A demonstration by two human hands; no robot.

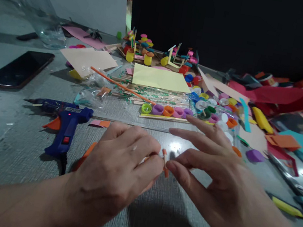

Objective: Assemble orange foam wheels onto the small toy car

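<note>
In the head view, the small orange piece (166, 172) sits low at the middle, just above the grey table (111, 215), between the fingertips of the two hands. It is a short, narrow bit, orange at its upper tip and again at its lower end, with a pale band in between; it stands tilted, its top leaning left. Its surface looks matt, and what it is made of is too small to tell. The left hand (120, 162) is curled nearly closed, back upward, thumb and forefinger drawn together on the piece's left side; a pale and orange bit shows between its fingers, the rest hidden by them. The right hand (218, 179) comes in from the other side with thumb and forefinger almost meeting at the piece's right edge, the other fingers spread and lifted; whether it pinches the piece or merely touches it, I cannot tell. Partly under the left wrist lies some orange material (85, 156). Left of that hand, a blue glue gun (68, 126) with an orange trigger rests on its side, a small red light lit on its body. Beyond the hands runs a row of coloured caps (168, 111), green, purple, orange and pink, near a pale yellow sheet (160, 78) lying over bundled thin sticks (154, 95).
</note>
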